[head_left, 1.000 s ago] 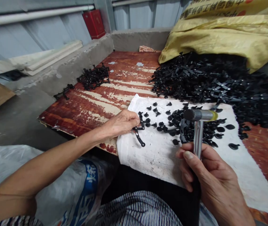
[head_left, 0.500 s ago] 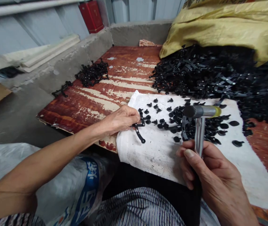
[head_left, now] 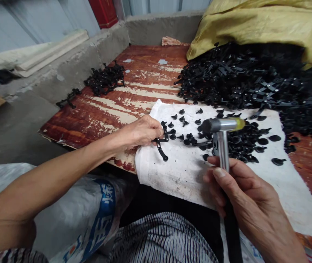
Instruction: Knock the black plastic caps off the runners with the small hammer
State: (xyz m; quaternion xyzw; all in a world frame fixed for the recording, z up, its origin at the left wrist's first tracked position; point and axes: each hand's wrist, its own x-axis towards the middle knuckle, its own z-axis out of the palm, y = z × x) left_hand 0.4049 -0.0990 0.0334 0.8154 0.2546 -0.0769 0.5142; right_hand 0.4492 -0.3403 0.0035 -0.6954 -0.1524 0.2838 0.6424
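My left hand [head_left: 146, 132] is closed on a black jointed linkage [head_left: 161, 150], whose arms stick out over the left part of a white cloth [head_left: 169, 175]. In my right hand [head_left: 249, 197] is a small mallet [head_left: 223, 128] with a silver shaft, a dark striking face on the left and a yellow one on the right. Its head is raised above the cloth, apart from the linkage. Black round pieces with short stems [head_left: 245, 142] lie heaped behind the mallet, and several more are scattered near my left hand. My left fingertips are partly hidden.
A large heap of black linkages [head_left: 243, 80] spills from a yellow woven sack [head_left: 262, 25] at the back right. A smaller pile [head_left: 105, 78] lies at the board's left edge. Concrete ledges [head_left: 161, 29] border the worn red board [head_left: 142, 69]. A white sack [head_left: 70, 212] stands below left.
The mallet's head has shifted slightly left and tilted, still in my right hand. My left hand keeps its hold on the linkage. The whole view has shifted a little.
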